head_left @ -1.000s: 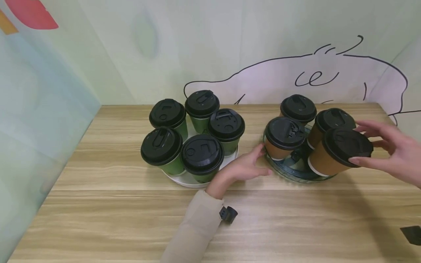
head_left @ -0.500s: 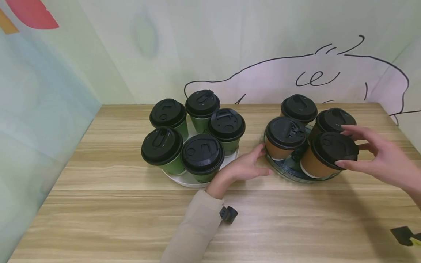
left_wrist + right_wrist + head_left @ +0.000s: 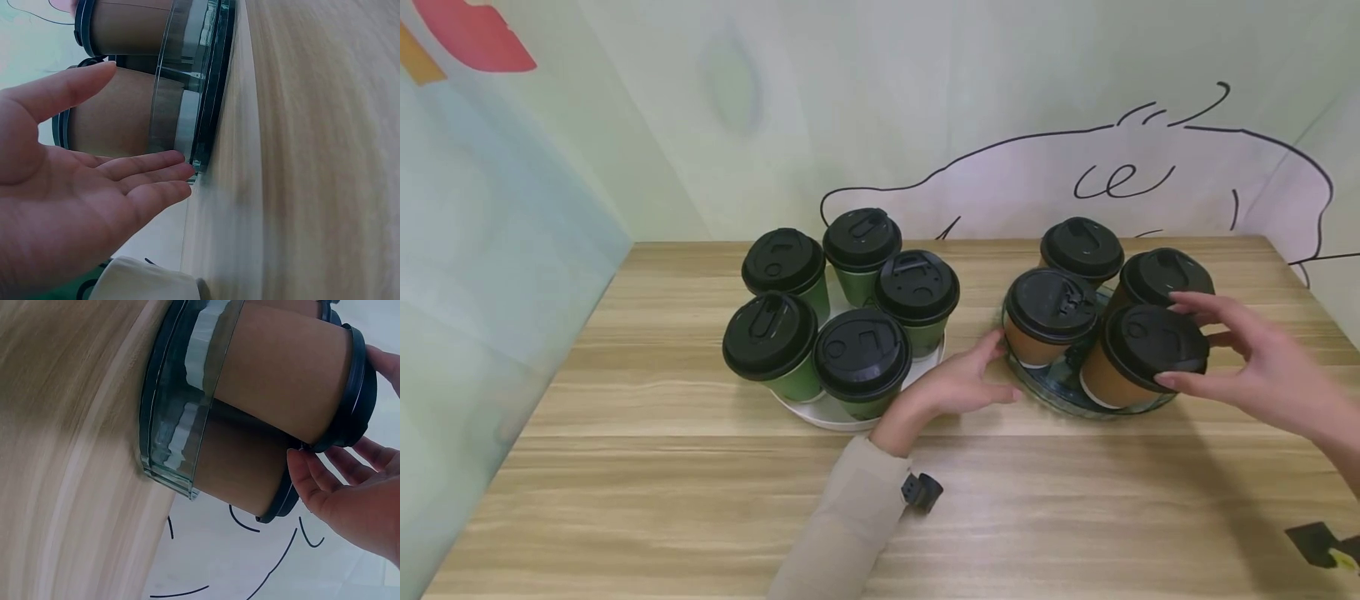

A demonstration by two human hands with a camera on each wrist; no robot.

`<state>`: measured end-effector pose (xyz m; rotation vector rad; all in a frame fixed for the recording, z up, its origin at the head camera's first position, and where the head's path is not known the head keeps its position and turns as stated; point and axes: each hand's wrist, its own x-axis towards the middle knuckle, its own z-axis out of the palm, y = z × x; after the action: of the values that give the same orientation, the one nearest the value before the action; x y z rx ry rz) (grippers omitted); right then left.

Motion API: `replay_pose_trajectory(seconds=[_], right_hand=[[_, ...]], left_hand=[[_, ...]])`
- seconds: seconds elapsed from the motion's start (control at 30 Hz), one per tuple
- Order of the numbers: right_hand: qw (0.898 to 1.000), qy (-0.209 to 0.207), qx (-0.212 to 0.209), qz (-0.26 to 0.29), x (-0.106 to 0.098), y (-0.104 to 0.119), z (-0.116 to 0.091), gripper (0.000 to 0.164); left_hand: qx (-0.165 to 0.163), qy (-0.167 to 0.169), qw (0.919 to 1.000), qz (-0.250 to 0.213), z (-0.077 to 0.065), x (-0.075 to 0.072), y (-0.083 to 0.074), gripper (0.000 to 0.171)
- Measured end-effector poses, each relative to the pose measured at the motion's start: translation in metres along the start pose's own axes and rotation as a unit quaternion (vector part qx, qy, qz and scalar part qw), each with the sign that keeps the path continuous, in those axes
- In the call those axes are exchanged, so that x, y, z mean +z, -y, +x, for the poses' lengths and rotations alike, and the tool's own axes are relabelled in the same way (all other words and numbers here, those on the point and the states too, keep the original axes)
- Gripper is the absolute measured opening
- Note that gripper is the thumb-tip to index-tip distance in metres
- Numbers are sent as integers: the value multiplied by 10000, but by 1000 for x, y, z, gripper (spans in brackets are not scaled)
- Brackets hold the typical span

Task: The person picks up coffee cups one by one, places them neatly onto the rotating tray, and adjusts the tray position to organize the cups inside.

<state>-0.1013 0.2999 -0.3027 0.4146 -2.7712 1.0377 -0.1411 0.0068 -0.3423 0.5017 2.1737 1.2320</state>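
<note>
In the head view, my right hand (image 3: pixel 1262 358) holds a brown paper coffee cup (image 3: pixel 1108 375) by its black lid, thumb at the front and fingers behind. The cup leans a little at the front right of a round clear tray (image 3: pixel 1056 396). In the right wrist view, the brown cup (image 3: pixel 287 369) has its base behind the tray's clear wall (image 3: pixel 181 431). My left hand (image 3: pixel 958 383) lies at the tray's left side with fingers extended; in the left wrist view its fingertips (image 3: pixel 181 172) are right at the wall. Three other lidded brown cups stand in the tray, including the left one (image 3: pixel 1037 346).
To the left, a white round tray (image 3: pixel 808 412) bears several green cups with black lids, such as the front one (image 3: pixel 861 354); my left forearm (image 3: pixel 850 517) passes close to it. The wooden table (image 3: pixel 647 500) meets a printed wall (image 3: pixel 700 125) behind.
My right hand has carried the brown cup leftward and slightly down, from the tray's right edge further in among the other brown cups. My left hand has stayed in place.
</note>
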Motion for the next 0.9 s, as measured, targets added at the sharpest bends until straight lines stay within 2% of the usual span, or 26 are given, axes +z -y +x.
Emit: replay_pose_trajectory(seconds=[0.9], right_hand=[[9990,35,-274,-342,7,-2,0,80]], left_hand=[[17,8,10000,-97,0,0,0,82]])
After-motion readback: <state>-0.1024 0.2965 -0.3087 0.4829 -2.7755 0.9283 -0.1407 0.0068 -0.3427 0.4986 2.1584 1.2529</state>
